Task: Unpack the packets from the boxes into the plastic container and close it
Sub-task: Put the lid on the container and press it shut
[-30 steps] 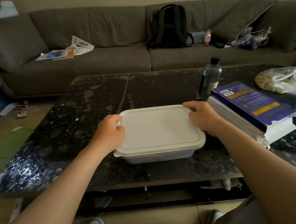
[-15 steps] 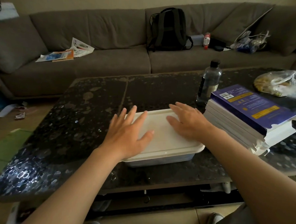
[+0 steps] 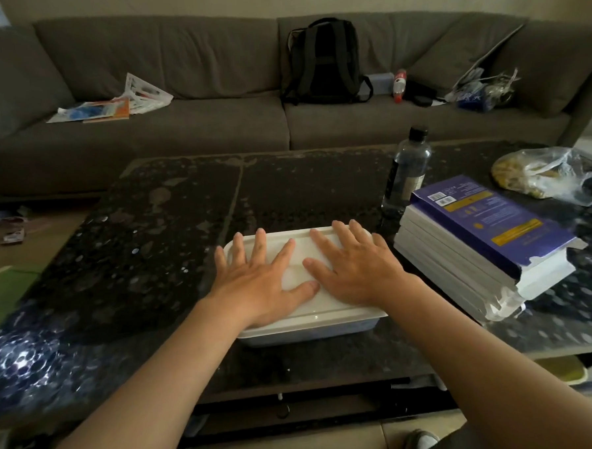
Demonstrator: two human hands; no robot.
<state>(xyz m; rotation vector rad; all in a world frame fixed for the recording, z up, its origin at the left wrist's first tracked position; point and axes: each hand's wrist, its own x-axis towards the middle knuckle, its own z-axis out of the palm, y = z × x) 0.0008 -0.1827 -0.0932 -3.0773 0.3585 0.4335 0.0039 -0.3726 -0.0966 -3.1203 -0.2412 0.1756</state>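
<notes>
A dark worktop (image 3: 303,189) is carrying stacked boxes (image 3: 488,248) at right and a white plastic container (image 3: 310,335) near centre. The left hand (image 3: 260,288) and right hand (image 3: 355,272) are pressing its lid (image 3: 295,279), fingers (image 3: 259,246) spread flat and gripping nothing. Closing is seemingly almost done.

one head-worn view looks forward and down, close over the table (image 3: 151,232), toward the sofa (image 3: 176,59).

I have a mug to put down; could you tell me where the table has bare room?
Bare: the table left of the container, and the strip from the container to the far edge. Crowded: the right side, holding the box stack, bottle and plastic bag.
</notes>
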